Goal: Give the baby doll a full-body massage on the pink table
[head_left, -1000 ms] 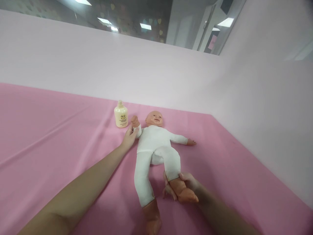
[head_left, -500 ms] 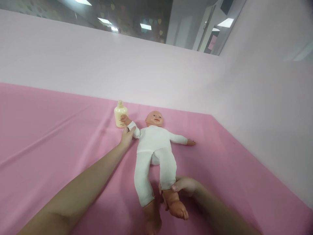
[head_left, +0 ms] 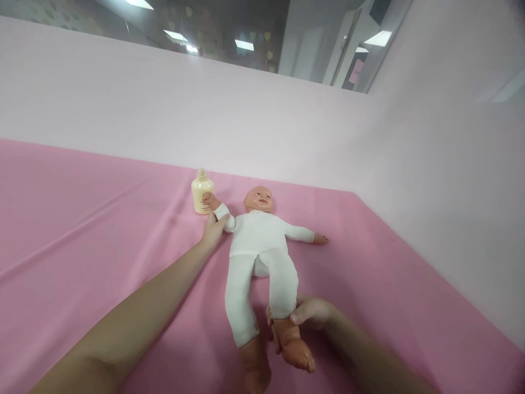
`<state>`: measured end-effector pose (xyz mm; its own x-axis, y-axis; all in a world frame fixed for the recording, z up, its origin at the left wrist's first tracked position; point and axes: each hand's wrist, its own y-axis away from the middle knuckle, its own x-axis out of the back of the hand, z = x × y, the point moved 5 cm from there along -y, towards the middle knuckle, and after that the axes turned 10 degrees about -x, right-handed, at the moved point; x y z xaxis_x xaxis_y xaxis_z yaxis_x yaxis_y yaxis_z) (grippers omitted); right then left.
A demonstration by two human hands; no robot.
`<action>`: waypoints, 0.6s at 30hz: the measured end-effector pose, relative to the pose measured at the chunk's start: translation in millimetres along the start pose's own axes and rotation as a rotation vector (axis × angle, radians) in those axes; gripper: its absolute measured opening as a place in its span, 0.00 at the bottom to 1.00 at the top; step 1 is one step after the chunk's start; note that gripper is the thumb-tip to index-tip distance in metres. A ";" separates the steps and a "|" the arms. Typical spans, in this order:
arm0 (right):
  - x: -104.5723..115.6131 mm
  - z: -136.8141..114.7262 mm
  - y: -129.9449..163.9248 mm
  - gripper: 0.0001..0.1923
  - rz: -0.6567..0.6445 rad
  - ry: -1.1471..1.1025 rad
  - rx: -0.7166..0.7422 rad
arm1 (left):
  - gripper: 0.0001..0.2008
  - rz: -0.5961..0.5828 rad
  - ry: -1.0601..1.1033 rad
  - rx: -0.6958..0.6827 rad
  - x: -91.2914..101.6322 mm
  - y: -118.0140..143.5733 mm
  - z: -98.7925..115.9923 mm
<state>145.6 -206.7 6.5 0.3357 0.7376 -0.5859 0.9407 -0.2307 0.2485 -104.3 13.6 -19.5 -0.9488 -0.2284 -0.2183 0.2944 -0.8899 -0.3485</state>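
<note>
On the pink tabletop (head_left: 82,219) a baby doll (head_left: 258,241) lies face-up (fully dressed in white), left hand (head_left: 213,232) closed around its upper arm beside a cream lotion bottle (head_left: 200,194), right hand (head_left: 307,313) gripping its ankle; bottle untouched.

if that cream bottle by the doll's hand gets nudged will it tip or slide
The bottle stands upright on soft pink cloth, so it would probably drag and tip rather than slide. Its squat, wide body should resist a light nudge. The doll's hand, on the arm held by the left hand, looks to touch it, so moving that arm may bump it.
</note>
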 end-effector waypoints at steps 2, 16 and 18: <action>-2.3 -2.1 -0.6 0.28 -0.040 0.019 0.000 | 0.20 -0.003 -0.010 -0.016 0.0 -0.3 -0.3; -0.9 0.3 1.7 0.36 -0.137 0.164 0.035 | 0.20 -0.449 -0.292 -0.430 -31.0 22.3 32.4; 11.8 6.7 1.5 0.40 -0.034 0.121 0.058 | 0.20 -0.590 -0.390 -0.540 -38.3 30.4 41.9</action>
<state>151.3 -202.6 -5.2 0.2982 0.8159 -0.4954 0.9540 -0.2377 0.1828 -63.9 -21.2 16.5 -0.9054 0.0021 0.4247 -0.3345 -0.6197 -0.7100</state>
